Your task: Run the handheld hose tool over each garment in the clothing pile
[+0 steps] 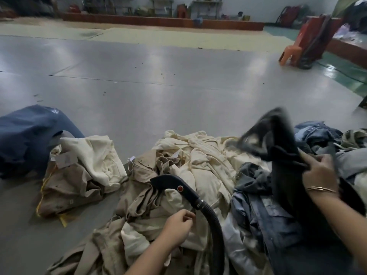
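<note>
The hose tool [174, 187] is lying unattended on the clothing pile [198, 155], head resting on beige fabric; neither hand is gripping it. Risk, as judged: left lying there, it could roll or mark the cloth beneath, and the hose [214, 231] could be snagging on garments being pulled.

The right hand [319, 171], right of the tool, is clamping a dark garment [278, 147] and lifting it. The left hand [178, 227], just below the tool, is hovering with fingers loosely curled, apparently holding nothing.
</note>
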Action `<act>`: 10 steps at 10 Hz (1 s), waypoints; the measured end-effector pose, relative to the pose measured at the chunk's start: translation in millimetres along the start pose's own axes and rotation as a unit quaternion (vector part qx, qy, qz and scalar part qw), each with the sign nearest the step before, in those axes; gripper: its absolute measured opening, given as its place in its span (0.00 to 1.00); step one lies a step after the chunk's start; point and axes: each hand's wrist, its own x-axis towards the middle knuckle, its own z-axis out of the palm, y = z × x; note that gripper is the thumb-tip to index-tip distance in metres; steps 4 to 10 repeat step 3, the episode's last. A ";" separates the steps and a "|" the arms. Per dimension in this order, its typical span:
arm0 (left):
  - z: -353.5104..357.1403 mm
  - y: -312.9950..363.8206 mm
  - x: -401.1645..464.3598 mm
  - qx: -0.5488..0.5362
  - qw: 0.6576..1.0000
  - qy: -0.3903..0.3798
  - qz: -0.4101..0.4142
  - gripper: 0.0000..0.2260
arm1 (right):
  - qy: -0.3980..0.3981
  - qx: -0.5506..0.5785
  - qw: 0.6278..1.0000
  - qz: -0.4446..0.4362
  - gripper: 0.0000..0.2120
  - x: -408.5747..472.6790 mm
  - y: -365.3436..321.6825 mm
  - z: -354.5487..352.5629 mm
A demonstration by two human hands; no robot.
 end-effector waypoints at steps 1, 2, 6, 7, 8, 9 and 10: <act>0.0 -1.8 -5.0 -0.003 1.000 -0.008 0.009 0.09 | -0.237 -0.229 0.942 -0.062 0.22 -12.6 26.8 -0.8; -1.6 1.4 -9.6 -0.002 1.000 -0.003 0.007 0.08 | -0.448 -0.388 0.804 -0.052 0.28 -53.3 32.2 11.1; -13.7 11.3 -21.7 -0.022 0.999 0.009 0.034 0.08 | -0.440 -0.360 0.822 -0.046 0.34 -67.0 13.4 5.0; -13.7 11.3 -21.7 -0.022 0.999 0.009 0.034 0.08 | -0.440 -0.360 0.822 -0.046 0.34 -67.0 13.4 5.0; -13.7 11.3 -21.7 -0.022 0.999 0.009 0.034 0.08 | -0.440 -0.360 0.822 -0.046 0.34 -67.0 13.4 5.0; -13.7 11.3 -21.7 -0.022 0.999 0.009 0.034 0.08 | -0.440 -0.360 0.822 -0.046 0.34 -67.0 13.4 5.0; -13.7 11.3 -21.7 -0.022 0.999 0.009 0.034 0.08 | -0.440 -0.360 0.822 -0.046 0.34 -67.0 13.4 5.0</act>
